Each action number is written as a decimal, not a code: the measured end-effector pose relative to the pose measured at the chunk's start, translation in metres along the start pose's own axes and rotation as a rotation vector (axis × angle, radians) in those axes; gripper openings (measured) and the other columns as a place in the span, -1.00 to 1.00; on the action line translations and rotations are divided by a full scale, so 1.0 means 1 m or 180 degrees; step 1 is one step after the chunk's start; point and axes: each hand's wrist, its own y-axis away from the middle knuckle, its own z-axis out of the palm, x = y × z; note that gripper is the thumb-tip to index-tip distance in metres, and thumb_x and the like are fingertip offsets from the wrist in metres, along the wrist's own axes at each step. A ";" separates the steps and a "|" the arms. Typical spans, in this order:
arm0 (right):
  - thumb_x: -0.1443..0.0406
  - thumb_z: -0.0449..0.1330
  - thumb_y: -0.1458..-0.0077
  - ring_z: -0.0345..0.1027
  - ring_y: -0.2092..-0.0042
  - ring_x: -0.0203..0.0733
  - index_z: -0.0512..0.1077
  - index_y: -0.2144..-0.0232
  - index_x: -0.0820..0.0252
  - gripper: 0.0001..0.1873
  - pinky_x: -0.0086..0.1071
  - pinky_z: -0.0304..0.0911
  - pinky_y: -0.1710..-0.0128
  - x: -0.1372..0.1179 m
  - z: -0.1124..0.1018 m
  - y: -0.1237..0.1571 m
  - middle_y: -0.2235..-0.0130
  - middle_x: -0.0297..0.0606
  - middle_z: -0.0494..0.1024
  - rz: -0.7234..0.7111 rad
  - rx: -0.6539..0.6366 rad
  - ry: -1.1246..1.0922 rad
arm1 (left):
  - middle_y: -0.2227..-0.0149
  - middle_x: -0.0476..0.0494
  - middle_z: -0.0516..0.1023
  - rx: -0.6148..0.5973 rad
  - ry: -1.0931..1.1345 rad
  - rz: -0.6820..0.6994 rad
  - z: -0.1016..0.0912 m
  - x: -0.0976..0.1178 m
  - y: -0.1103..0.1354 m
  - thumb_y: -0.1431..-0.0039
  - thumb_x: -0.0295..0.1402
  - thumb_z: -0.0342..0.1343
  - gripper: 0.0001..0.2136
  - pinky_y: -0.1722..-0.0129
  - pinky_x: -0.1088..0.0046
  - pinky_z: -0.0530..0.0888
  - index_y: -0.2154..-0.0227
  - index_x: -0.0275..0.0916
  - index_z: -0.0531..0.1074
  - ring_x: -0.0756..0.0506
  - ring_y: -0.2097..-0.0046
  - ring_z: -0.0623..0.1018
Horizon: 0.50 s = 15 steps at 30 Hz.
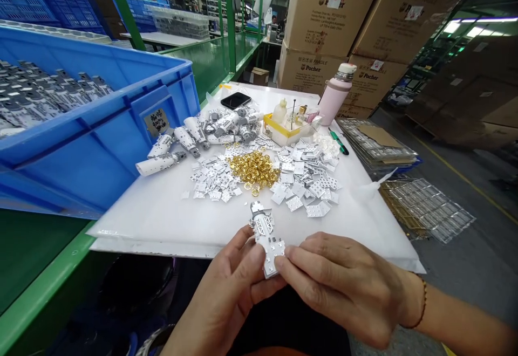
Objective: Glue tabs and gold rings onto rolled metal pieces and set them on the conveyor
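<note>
My left hand (238, 280) is closed around a white plastic model part (265, 234) with a grey end, raised lattice ribs and small pegs. It is tilted, with the grey end pointing away from me. The fingers of my right hand (332, 275) are pinched at its near right edge; whether a smaller piece is between them is hidden. Beyond my hands lie a heap of gold rings (254, 167), small white plates (218, 178) to its left and larger perforated white plates (311, 175) to its right.
Similar white and grey parts (194, 135) pile up at the back left. A blue crate (93, 151) full of parts stands left. Behind are a phone (235, 100), a yellow-rimmed tray (279, 135) with a small bottle, a pink flask (335, 97), a green pen-like tool (339, 143) and stacked cartons (324, 27).
</note>
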 end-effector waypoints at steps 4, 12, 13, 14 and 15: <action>0.45 -0.06 -0.23 0.39 0.33 -0.17 0.47 0.18 0.50 -0.68 -0.30 0.36 0.32 0.004 0.006 -0.014 0.28 -0.04 0.55 0.0035 -0.0117 -0.0231 | 0.00 -0.19 0.51 0.0244 -0.0008 0.0114 -0.010 0.004 0.005 -0.12 -0.43 0.21 -0.64 0.17 0.46 0.54 0.00 -0.17 0.38 -0.10 0.11 0.55; 0.43 0.10 -0.21 0.31 0.27 -0.23 0.45 0.29 0.30 -0.88 -0.34 0.26 0.25 0.065 0.045 -0.057 0.35 -0.20 0.49 0.1150 0.0491 -0.0798 | 0.17 -0.21 0.61 0.0654 0.0434 0.0307 -0.038 0.017 0.006 -0.10 -0.52 0.20 -0.51 0.17 0.42 0.59 -0.11 -0.31 0.27 -0.26 0.07 0.58; 0.41 0.10 -0.21 0.30 0.28 -0.23 0.45 0.32 0.29 -0.88 -0.34 0.25 0.25 0.075 0.054 -0.066 0.35 -0.21 0.48 0.1199 0.0392 -0.0717 | 0.19 -0.21 0.62 0.0723 0.0441 0.0339 -0.040 0.019 0.007 -0.09 -0.54 0.20 -0.51 0.18 0.42 0.60 -0.10 -0.32 0.27 -0.27 0.08 0.59; 0.40 0.10 -0.21 0.28 0.27 -0.23 0.44 0.34 0.28 -0.88 -0.34 0.23 0.24 0.085 0.064 -0.073 0.35 -0.23 0.48 0.1234 0.0217 -0.0599 | 0.20 -0.22 0.63 0.0769 0.0448 0.0370 -0.043 0.020 0.007 -0.08 -0.54 0.20 -0.52 0.19 0.43 0.60 -0.08 -0.33 0.28 -0.27 0.09 0.59; 0.38 0.09 -0.22 0.27 0.26 -0.22 0.44 0.35 0.28 -0.86 -0.34 0.21 0.23 0.095 0.072 -0.081 0.34 -0.23 0.47 0.1275 0.0027 -0.0437 | 0.18 -0.23 0.63 0.0792 0.0461 0.0412 -0.045 0.021 0.009 -0.08 -0.54 0.21 -0.53 0.20 0.43 0.60 -0.08 -0.33 0.30 -0.27 0.08 0.59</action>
